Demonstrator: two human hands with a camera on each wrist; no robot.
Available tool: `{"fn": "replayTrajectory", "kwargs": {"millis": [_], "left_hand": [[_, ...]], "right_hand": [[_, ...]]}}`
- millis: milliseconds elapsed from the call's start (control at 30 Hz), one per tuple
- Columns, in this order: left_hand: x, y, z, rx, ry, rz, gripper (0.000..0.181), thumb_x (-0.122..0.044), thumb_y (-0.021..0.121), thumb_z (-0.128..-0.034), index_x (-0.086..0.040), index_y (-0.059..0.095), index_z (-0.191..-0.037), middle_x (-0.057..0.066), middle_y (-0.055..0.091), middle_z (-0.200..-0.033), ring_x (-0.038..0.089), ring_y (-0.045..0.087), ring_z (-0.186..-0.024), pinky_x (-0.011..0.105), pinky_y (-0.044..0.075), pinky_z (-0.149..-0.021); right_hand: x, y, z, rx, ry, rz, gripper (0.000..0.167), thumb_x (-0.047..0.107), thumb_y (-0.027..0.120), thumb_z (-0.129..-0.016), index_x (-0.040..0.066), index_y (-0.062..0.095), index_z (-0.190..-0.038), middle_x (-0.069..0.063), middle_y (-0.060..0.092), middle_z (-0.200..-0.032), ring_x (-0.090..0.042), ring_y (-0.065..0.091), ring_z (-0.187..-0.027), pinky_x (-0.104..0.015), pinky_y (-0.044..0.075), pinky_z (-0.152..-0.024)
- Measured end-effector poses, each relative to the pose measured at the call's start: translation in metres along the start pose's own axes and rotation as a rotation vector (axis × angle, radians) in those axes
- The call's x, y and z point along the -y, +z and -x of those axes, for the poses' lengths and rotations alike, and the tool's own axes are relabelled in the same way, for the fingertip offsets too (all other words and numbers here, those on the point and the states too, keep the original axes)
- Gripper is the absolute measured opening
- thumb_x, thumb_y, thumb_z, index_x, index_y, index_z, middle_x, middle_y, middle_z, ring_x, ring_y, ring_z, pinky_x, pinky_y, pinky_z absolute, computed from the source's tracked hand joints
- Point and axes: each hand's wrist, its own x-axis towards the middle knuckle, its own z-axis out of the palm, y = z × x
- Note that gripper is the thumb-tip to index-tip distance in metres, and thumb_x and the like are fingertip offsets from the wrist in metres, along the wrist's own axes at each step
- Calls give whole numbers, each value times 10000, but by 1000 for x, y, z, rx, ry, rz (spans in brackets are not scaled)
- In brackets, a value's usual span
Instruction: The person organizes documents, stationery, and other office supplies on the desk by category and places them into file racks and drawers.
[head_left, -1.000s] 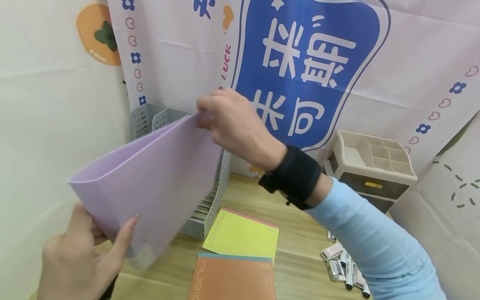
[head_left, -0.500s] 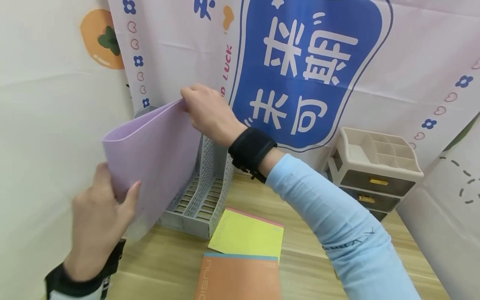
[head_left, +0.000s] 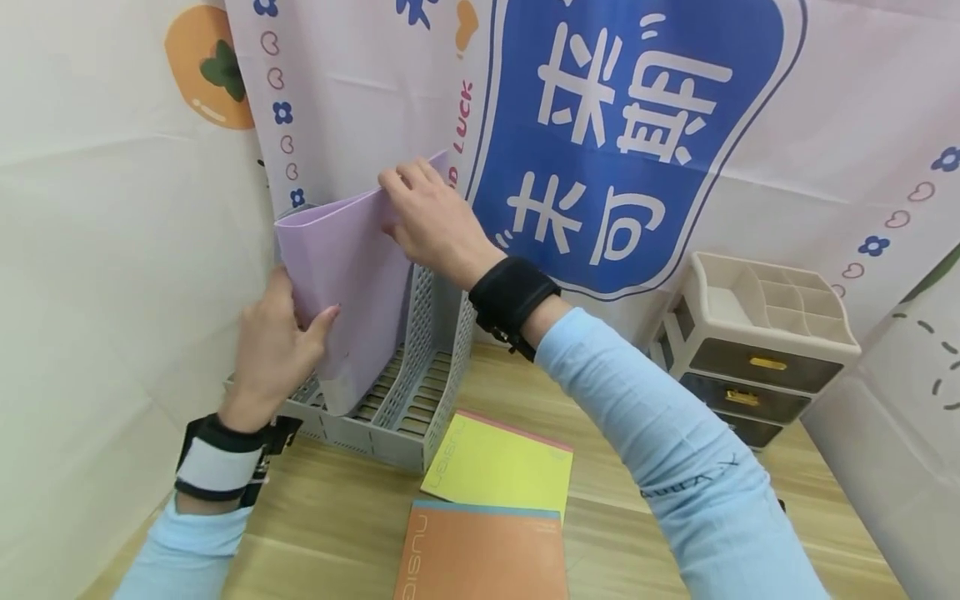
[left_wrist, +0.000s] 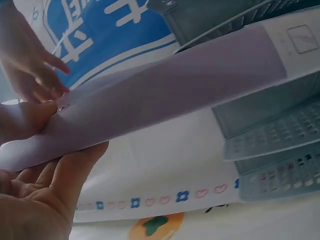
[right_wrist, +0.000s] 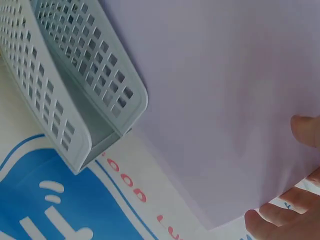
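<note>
A lilac file folder stands nearly upright over the grey file rack, its lower part between the rack's dividers. Whether its bottom touches the rack floor cannot be told. My left hand grips the folder's spine, thumb on the near face. In the left wrist view the fingers lie on the other side of the spine, which bears a white label at its end. My right hand pinches the top edge; the right wrist view shows thumb and fingers on opposite sides of it.
An orange notebook overlaps a yellow notebook on the wooden table, right of the rack. A beige drawer organizer stands at the back right. Printed cloth hangs close behind the rack.
Both hands have carried the folder from in front of the rack into it, turning it more upright. The left hand has moved right and up. The right hand now grips further along the top edge.
</note>
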Motion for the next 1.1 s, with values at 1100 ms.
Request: {"fn": "replayTrajectory", "kwargs": {"millis": [1100], "left_hand": [[57, 21, 62, 140, -271, -103, 497, 29, 651, -877, 131, 417, -1304, 403, 587, -1197, 550, 644, -960, 609, 582, -760]], "right_hand": [[-36, 60, 127, 88, -92, -323, 712, 59, 642, -921, 3, 292, -1539, -186, 349, -1586, -306, 465, -1395, -390, 446, -1138]]}}
